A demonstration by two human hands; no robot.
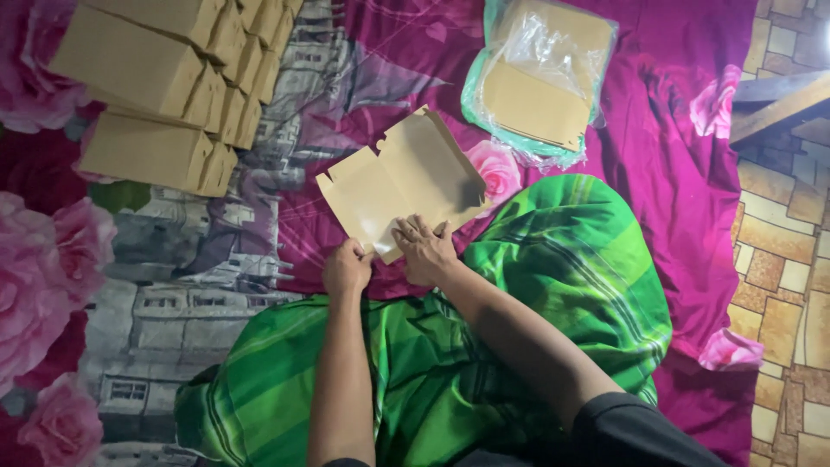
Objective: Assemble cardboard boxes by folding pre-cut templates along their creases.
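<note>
A flat brown cardboard box blank (pixel 402 177) with a shiny inner face lies tilted on the flowered cloth in front of my knees. My left hand (pixel 347 266) grips its near corner with curled fingers. My right hand (pixel 425 246) presses down on the near edge beside it, fingers spread over the card. Both forearms reach out over my green striped wrap (pixel 553 259).
A stack of folded brown boxes (pixel 164 78) stands at the far left. A plastic bag of flat cardboard blanks (pixel 540 82) lies at the far middle right. The pink flowered sheet (pixel 683 173) covers the floor; patterned tiles (pixel 782 259) and a wooden piece (pixel 778 108) are at right.
</note>
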